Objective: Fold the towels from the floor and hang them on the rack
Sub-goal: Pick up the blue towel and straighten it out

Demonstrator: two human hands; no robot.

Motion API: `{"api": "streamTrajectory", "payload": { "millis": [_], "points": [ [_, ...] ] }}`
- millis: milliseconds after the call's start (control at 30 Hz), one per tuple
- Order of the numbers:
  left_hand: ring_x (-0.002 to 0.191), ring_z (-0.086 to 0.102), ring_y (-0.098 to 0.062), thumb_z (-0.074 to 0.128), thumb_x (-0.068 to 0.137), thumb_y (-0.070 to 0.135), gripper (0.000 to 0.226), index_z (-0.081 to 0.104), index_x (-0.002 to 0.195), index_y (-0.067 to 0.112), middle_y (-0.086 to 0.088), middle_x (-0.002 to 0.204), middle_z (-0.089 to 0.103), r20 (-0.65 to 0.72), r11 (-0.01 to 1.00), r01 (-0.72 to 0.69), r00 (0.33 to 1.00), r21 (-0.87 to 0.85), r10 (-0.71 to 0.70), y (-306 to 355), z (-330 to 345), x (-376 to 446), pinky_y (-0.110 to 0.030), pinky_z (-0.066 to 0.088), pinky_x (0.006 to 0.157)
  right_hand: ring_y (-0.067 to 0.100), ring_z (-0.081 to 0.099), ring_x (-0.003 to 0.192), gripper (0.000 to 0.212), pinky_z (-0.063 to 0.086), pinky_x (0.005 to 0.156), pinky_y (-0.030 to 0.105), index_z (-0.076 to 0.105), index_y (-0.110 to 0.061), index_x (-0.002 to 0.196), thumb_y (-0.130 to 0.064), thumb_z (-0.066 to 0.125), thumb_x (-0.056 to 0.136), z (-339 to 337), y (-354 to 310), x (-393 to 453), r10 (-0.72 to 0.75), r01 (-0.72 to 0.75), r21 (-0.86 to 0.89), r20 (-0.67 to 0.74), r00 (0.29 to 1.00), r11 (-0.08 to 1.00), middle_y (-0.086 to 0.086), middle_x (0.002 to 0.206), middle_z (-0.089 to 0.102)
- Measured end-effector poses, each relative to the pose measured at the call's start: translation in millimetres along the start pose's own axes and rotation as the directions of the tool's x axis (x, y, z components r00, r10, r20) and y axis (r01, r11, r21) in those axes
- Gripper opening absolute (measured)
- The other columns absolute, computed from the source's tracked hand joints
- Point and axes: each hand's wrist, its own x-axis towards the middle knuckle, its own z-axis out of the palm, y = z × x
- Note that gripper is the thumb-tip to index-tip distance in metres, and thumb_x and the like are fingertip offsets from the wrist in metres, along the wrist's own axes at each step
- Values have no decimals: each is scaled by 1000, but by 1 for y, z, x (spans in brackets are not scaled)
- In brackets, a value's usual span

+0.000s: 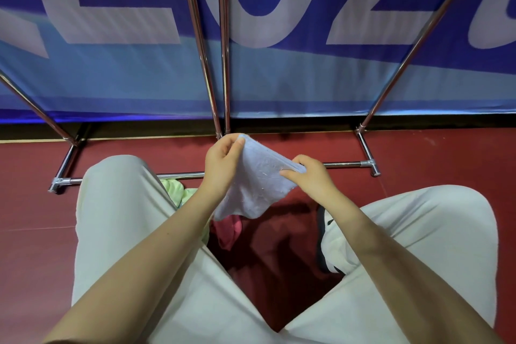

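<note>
Item, pale blue towel (257, 181): I am pinching its folded top edge, left hand (222, 160) at the far corner, right hand (310, 176) at the near one, edge slanting below the rack (220, 64) uprights.

Three towels: one pale blue towel (254, 184) at frame centre, one green towel (178, 193) left of it, one pink towel (229, 232) below; two hands, left hand (223, 162) and right hand (310, 176); one rack (223, 64)
</note>
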Motion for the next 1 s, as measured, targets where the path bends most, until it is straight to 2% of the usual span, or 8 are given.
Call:
{"api": "streamTrajectory", "payload": {
  "millis": [233,333,433,567,700,833,900,1000],
  "points": [
    [86,55,-8,51,98,21,19,69,95,15,3,91,65,-122,975,167,975,-147,-185,-7,-5,12,-28,44,82,14,37,67,19,29,59,25,54,-5,76,-15,68,85,-8,-5,2,8,8,471,-32,999,882,6,71,42],
    [85,55,-12,51,98,24,21,69,89,19,3,89,65,-113,960,198,968,-199,-223,-8,-5,13,-33,45,81,10,35,65,20,29,56,21,52,-4,74,-12,65,87,-8,-12,0,-47,101,443,-131,990,891,7,69,39],
    [93,61,-16,52,97,27,20,70,90,21,-3,98,70,-94,944,231,961,-237,-259,-6,-3,13,-41,51,89,4,38,58,26,33,55,16,50,-15,66,-14,64,87,-8,-19,0,-78,158,338,-240,968,928,-7,60,44],
    [98,62,-16,56,94,27,17,72,89,21,1,101,71,-136,942,252,949,-224,-286,-3,3,15,-45,49,97,10,33,59,33,29,54,25,42,-5,66,-21,62,86,-3,-20,7,-4,115,327,-322,947,938,0,62,37],
    [80,48,-18,57,90,28,15,64,79,20,-3,82,55,-152,911,334,914,-241,-376,-1,11,12,-34,43,75,12,29,58,33,28,54,27,39,-13,65,-23,62,86,8,-21,15,147,-12,366,-344,928,930,-3,61,34],
    [59,29,-13,55,91,19,29,49,63,22,3,61,34,-152,826,424,850,-370,-504,8,25,9,-24,27,50,16,44,64,25,40,62,30,53,-11,70,-28,64,85,21,-22,21,320,-146,483,-299,899,863,-3,66,50],
    [63,33,-15,54,91,19,22,57,70,20,1,66,40,-158,829,410,854,-381,-495,13,33,7,-26,31,55,17,54,71,23,47,69,33,60,-8,81,-31,64,85,25,-26,23,356,-165,536,-274,893,828,0,75,60],
    [72,51,-11,53,95,22,23,65,75,21,5,78,59,-157,843,396,866,-364,-474,19,43,2,-29,46,76,23,60,78,21,52,77,39,62,-10,84,-30,61,85,28,-35,25,345,-149,556,-266,900,817,4,81,64]
  ]
}}
